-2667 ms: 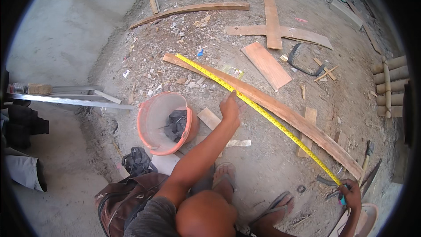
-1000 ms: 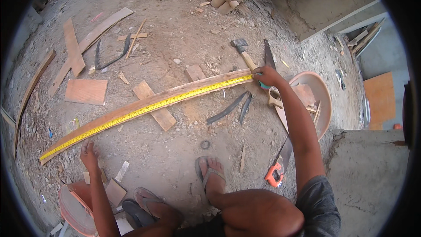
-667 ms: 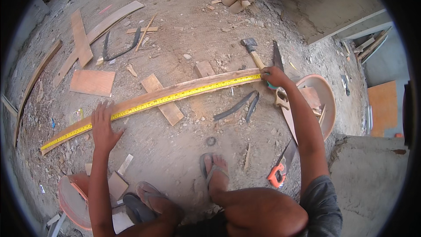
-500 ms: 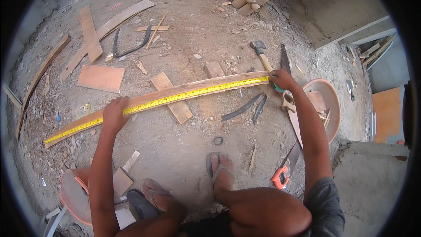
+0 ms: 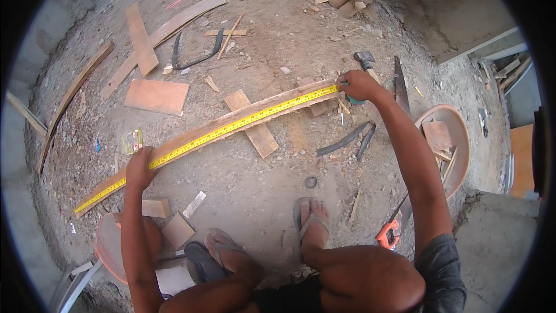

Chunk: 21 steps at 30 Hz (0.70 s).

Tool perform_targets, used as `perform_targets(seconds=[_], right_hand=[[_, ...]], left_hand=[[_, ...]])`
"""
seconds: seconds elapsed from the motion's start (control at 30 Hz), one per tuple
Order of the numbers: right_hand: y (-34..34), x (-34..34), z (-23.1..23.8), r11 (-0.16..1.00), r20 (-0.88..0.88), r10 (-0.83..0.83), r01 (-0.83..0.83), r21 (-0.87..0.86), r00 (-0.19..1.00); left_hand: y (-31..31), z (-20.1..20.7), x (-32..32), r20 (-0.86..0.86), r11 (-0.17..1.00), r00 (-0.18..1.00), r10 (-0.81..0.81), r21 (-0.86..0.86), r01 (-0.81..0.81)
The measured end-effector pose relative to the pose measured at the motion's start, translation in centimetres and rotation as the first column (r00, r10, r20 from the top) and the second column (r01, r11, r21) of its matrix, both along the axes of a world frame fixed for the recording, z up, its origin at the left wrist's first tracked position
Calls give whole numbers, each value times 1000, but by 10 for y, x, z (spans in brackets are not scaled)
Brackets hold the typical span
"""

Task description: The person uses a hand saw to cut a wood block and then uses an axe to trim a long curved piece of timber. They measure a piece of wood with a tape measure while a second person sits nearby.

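A long wooden plank (image 5: 211,129) slants across the ground before me, its left end nearer to me. A yellow tape measure (image 5: 249,120) is drawn out along its face, reaching the left end. Gripping the plank left of its middle, my left hand (image 5: 139,168) is closed over its edge and the tape. At the far right end my right hand (image 5: 360,86) is closed around the tape's case, of which a green bit shows under the fingers. A short board (image 5: 263,142) lies crosswise beneath the plank, with a wood block (image 5: 317,109) partly hidden under the right end.
A hammer (image 5: 364,59) and a handsaw blade (image 5: 401,84) lie beyond my right hand. Nearer right are an orange-handled saw (image 5: 389,233) and a basin (image 5: 460,162) holding wood scraps. Black rubber strips (image 5: 341,140), loose boards (image 5: 156,97) and another basin (image 5: 107,249) surround me.
The plank and tape have shifted left and tilted more, the left end coming nearer me. Both hands moved with them; the right hand is now left of the hammer handle. The view has shifted slightly.
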State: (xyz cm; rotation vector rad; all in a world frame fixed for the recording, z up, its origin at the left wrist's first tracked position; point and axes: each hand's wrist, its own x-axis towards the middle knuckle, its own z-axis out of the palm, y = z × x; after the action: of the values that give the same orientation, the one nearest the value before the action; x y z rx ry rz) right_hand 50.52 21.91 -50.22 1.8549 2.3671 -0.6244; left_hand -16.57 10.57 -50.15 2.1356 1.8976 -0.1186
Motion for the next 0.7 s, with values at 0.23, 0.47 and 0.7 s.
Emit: perform_targets(seconds=[0.23, 0.47, 0.7], right_hand=[[-10, -31, -25, 995, 70, -17, 24, -99, 997], [-9, -37, -27, 994, -41, -33, 28, -102, 999], [-8, -22, -29, 991, -60, -26, 18, -135, 998]], left_hand=[[-8, -19, -19, -117, 996, 992, 57, -55, -63], [-10, -27, -18, -257, 989, 964, 73, -103, -102], [-35, -6, 149, 132, 926, 933, -334, 231, 298]])
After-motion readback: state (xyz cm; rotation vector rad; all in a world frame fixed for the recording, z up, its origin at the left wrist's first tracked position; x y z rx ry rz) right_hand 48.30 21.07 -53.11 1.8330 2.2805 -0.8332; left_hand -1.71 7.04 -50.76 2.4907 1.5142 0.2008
